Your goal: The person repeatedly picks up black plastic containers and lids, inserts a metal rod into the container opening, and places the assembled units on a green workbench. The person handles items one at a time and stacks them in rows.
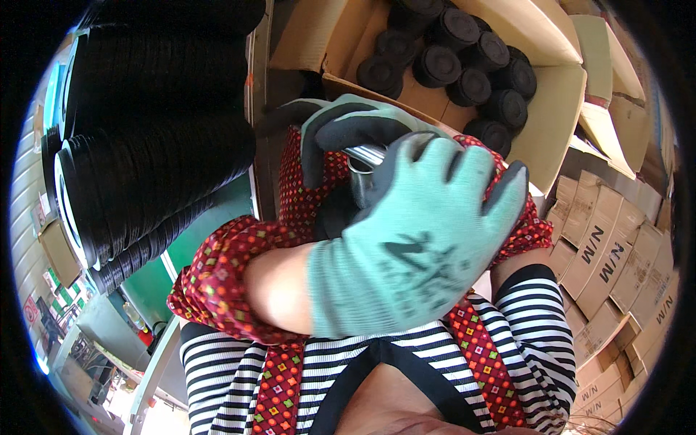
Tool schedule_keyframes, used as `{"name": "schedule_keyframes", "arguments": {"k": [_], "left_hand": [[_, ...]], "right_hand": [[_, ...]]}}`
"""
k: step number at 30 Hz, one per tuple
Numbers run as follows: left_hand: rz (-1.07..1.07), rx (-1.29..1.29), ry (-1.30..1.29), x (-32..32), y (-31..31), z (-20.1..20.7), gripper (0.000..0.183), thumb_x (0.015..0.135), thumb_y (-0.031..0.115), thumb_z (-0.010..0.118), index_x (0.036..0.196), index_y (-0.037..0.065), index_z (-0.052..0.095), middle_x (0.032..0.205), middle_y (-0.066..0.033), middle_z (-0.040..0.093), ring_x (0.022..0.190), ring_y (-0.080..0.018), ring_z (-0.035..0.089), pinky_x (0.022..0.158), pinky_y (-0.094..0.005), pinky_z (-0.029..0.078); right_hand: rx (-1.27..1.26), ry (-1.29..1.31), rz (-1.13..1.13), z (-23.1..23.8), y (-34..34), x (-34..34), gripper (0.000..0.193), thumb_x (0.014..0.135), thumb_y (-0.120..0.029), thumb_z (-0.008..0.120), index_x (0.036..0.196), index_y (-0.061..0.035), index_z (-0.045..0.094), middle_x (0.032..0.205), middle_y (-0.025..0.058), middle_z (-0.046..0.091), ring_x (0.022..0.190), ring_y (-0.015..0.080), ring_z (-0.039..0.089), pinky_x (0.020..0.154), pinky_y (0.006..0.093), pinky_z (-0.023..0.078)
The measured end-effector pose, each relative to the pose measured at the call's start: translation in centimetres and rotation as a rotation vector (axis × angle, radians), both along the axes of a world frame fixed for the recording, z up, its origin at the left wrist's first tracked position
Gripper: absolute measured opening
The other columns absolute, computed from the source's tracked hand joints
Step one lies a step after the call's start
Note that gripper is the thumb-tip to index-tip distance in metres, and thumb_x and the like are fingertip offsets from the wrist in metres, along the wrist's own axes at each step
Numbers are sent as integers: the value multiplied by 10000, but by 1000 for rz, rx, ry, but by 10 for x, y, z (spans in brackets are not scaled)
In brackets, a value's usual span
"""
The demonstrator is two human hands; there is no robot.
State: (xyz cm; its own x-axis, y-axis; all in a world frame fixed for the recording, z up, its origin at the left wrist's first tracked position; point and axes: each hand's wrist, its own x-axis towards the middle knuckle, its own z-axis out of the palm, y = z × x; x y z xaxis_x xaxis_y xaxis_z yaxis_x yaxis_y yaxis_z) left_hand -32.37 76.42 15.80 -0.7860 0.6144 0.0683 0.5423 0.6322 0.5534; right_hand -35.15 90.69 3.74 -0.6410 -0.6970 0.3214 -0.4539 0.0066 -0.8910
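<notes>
While both gloved hands meet near the middle of the head view, they wrap a shiny metal tube. The left hand curls over it at 12 o'clock; the right hand covers it from 5 o'clock, fingers closed around it. Only a bit of the tube shows. It looks hard, stiff and smooth, so it may slip; the rubbery gloves should help, held around its side. I count one tube and two hands. At 1 o'clock an open cardboard box holds about eleven black round caps. At 9 o'clock lie two long stacks of black discs.
</notes>
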Motion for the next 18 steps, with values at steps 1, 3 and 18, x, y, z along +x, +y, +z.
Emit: {"name": "schedule_keyframes", "arguments": {"k": [1, 3, 18], "left_hand": [[-139, -115, 53, -8, 6, 5, 598, 853, 319, 698, 1349, 0, 599, 1172, -183, 595, 1073, -352, 578, 949, -546, 444], [-153, -292, 60, -1, 21, -1, 539, 893, 335, 658, 1327, 20, 605, 1117, -157, 617, 1049, -334, 593, 918, -518, 451], [-137, 186, -17, -32, -69, 20, 395, 784, 194, 840, 1160, 82, 787, 1140, -143, 754, 1142, -360, 706, 1114, -508, 479]], "right_hand": [[46, -49, -139, 22, 4, 16, 359, 983, -187, 631, 1298, -18, 654, 1261, 205, 657, 1181, 399, 620, 1049, 501, 477], [45, -77, -130, 32, 4, 19, 357, 979, -184, 634, 1293, -16, 654, 1256, 205, 657, 1179, 399, 620, 1050, 503, 476], [-254, -201, 143, -7, -38, -27, 343, 951, -159, 660, 1257, -4, 653, 1224, 201, 656, 1165, 402, 622, 1053, 520, 472]]}}
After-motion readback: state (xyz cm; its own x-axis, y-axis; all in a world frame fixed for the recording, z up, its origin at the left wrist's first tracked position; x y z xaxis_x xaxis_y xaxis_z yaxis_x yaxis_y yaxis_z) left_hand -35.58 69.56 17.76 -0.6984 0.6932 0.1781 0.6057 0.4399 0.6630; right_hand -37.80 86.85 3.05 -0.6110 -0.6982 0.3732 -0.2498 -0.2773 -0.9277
